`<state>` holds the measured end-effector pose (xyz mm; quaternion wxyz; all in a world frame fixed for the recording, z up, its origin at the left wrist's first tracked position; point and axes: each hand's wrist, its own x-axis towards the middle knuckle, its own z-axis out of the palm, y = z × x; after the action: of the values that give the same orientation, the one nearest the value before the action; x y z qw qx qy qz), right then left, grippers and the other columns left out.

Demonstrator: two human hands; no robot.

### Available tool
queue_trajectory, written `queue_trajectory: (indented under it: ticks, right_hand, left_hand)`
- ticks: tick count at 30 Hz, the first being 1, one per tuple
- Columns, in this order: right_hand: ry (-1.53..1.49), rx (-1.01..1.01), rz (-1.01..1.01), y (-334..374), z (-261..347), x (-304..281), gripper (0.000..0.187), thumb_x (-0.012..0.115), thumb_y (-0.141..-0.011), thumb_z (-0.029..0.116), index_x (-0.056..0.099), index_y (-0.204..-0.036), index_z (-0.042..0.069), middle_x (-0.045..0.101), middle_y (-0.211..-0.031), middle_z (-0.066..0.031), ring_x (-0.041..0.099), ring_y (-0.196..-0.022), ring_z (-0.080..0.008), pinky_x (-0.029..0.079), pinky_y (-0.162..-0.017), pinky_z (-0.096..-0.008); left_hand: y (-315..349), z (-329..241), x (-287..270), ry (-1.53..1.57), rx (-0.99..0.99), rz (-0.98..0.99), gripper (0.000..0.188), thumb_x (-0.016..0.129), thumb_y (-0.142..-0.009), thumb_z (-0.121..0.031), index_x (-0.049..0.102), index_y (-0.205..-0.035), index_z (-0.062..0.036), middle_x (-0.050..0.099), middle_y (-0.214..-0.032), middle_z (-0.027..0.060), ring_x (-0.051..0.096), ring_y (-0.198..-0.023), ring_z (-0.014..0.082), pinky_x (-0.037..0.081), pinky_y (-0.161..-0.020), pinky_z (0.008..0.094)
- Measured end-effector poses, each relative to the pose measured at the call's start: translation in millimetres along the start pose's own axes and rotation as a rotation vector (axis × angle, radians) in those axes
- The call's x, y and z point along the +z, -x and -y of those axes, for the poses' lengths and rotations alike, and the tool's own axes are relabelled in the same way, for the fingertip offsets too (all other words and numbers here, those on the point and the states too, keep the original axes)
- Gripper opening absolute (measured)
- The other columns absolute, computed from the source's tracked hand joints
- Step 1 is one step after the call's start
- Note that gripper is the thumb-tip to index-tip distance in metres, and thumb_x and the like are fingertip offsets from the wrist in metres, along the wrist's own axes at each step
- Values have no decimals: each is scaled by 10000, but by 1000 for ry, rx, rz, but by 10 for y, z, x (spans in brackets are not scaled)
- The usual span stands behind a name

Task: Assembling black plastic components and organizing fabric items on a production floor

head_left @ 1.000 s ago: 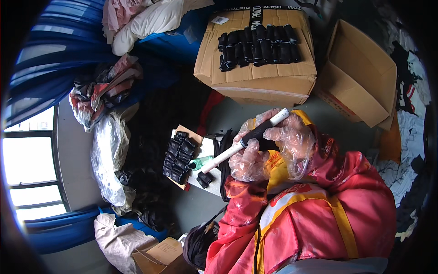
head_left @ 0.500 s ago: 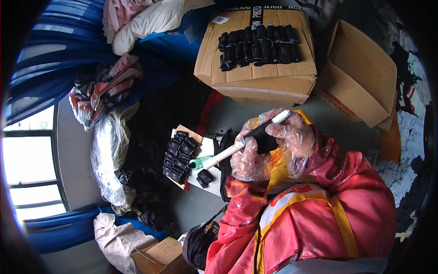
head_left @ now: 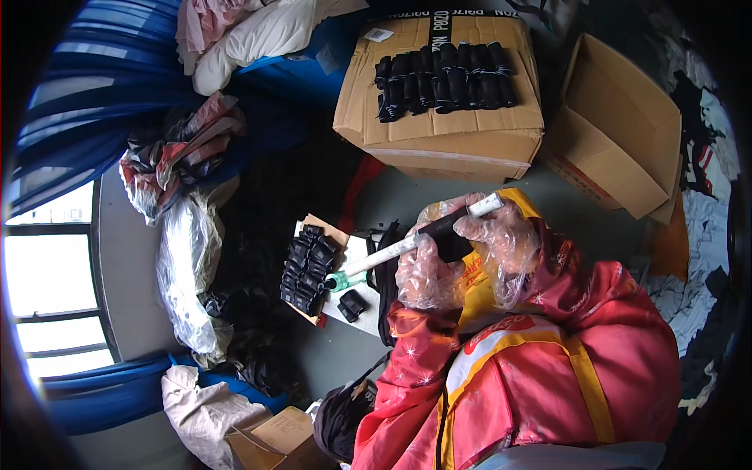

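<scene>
– where is the white rod [head_left: 384,257] resting?
– it's slanting through both your hands, and black cloth [head_left: 443,228] is covering its upper part between them. its lower end is reaching the clear green item [head_left: 338,281]; whether they're touching, i can't tell.
– is any writing showing?
– white lettering is running along the black tape [head_left: 440,30] on the cardboard box [head_left: 450,141], and a small white label [head_left: 378,34] is sticking there, too tiny to read. your red smock [head_left: 556,384] is carrying print too.
– and your hands?
– your left hand [head_left: 425,274] is closing around the covered rod; your right hand [head_left: 505,241] is curling its fingers near the upper end.
</scene>
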<state>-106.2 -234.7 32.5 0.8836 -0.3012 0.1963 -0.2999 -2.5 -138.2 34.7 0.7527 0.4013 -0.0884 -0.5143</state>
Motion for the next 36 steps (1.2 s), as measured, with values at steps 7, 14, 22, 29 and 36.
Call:
queue_trajectory:
  ticks: [7, 14, 22, 29, 36]
  right_hand:
    - [-145, -13, 95, -82, -44, -39, 484, 682, -724, -49, 524, -1176, 20, 576, -1080, -101, 578, -997, -193, 462, -918, -316]
    - [-31, 97, 45, -2, 8, -6, 322, 669, -823, 66, 558, -1121, 16, 586, -1085, -84, 550, -1043, -187, 407, -961, -336]
    - [-98, -9, 116, -8, -45, -39, 281, 649, -815, 4, 568, -1084, 21, 601, -1043, -97, 576, -1008, -198, 439, -949, -339]
    - [-67, -69, 27, -83, -149, -75, 275, 687, -816, 71, 578, -1066, 38, 597, -1013, -68, 585, -917, -153, 463, -876, -290]
    - [-40, -15, 38, 11, 8, 32, 239, 693, -791, 62, 607, -1012, 27, 615, -1026, -96, 574, -985, -186, 431, -927, -353]
  left_hand:
    - [46, -44, -1, -109, -51, -84, 472, 659, -831, -253, 469, -1205, -36, 550, -1110, 107, 552, -1009, 218, 490, -841, 342]
    - [4, -26, 102, -77, 43, -33, 380, 659, -796, -97, 520, -1139, -13, 611, -1012, 95, 576, -966, 193, 472, -858, 326]
    - [5, -43, 61, -154, 71, 47, 400, 628, -846, -190, 479, -1176, -21, 558, -1108, 112, 536, -1038, 223, 442, -932, 372]
    - [33, -58, -1, -123, 16, -86, 430, 635, -832, -189, 463, -1196, -39, 571, -1076, 106, 562, -973, 196, 494, -825, 326]
    - [-10, 12, 31, -3, -65, -69, 358, 611, -873, -177, 489, -1187, -56, 544, -1144, 112, 539, -1054, 217, 462, -914, 368]
